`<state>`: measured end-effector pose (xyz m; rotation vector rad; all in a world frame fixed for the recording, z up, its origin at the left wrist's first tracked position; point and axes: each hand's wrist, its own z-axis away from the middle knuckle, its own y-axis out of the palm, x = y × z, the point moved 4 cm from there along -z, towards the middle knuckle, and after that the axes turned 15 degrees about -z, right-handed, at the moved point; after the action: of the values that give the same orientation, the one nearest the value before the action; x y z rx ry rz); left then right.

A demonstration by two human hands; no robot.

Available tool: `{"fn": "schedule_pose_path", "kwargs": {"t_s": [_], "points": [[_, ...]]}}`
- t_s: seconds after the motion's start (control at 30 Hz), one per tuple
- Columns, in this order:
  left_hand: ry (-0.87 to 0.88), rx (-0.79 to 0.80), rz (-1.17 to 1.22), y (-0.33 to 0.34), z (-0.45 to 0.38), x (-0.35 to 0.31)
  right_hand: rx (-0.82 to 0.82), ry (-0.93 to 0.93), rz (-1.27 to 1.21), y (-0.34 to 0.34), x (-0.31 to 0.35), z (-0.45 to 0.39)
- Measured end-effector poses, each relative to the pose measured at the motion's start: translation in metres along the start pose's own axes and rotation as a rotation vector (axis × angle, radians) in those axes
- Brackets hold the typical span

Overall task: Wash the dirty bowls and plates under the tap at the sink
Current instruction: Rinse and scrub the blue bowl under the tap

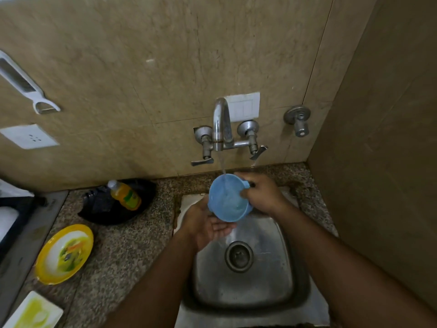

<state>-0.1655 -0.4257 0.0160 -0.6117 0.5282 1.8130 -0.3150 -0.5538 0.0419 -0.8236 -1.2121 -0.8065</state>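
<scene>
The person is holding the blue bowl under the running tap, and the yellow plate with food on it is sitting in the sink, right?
Not quite. In the head view the yellow-rimmed round plate with food scraps sits on the speckled stone counter left of the steel sink, not in it. The rest holds: the blue plastic bowl is held under the running metal tap.

A light blue bowl (227, 200) with a small side handle is tilted with its mouth toward the wall, held over the steel sink (243, 263), and the stream from the tap (221, 124) runs straight into it. On the speckled table to the left lies a round yellow-rimmed plate (64, 254) with a white centre smeared with greenish and orange food remains. Nearer the bottom left corner lies a white rectangular plate (33, 312) stained yellow-green, partly cut off by the picture's edge.
</scene>
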Motion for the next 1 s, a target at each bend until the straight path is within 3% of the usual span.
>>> {"fn": "schedule_pose_path", "kwargs": {"t_s": [0.17, 0.4, 0.53, 0.63, 0.83, 0.93, 1.0], "points": [[0.074, -0.016, 0.179, 0.005, -0.013, -0.013, 0.252, -0.422, 0.299, -0.007, 0.010, 0.016], [0.207, -0.072, 0.142, -0.001, -0.006, -0.029, 0.177, -0.851, 0.500, -0.008, 0.020, 0.028], [0.284, -0.087, 0.157, -0.006, -0.001, -0.031, 0.157, -0.927, 0.531, -0.004, 0.026, 0.036], [0.307, -0.156, 0.109, -0.011, 0.002, -0.031, 0.104, -0.766, 0.379, -0.004, 0.016, 0.031], [0.316, -0.142, -0.020, -0.012, 0.012, -0.027, -0.054, 0.068, -0.577, 0.002, 0.001, 0.012], [0.327, -0.104, 0.057, -0.009, 0.018, -0.030, -0.072, 0.289, -0.587, 0.014, -0.006, 0.005], [0.401, -0.146, 0.007, -0.006, 0.019, -0.036, -0.097, 0.322, -0.406, 0.023, -0.013, 0.001]]}}
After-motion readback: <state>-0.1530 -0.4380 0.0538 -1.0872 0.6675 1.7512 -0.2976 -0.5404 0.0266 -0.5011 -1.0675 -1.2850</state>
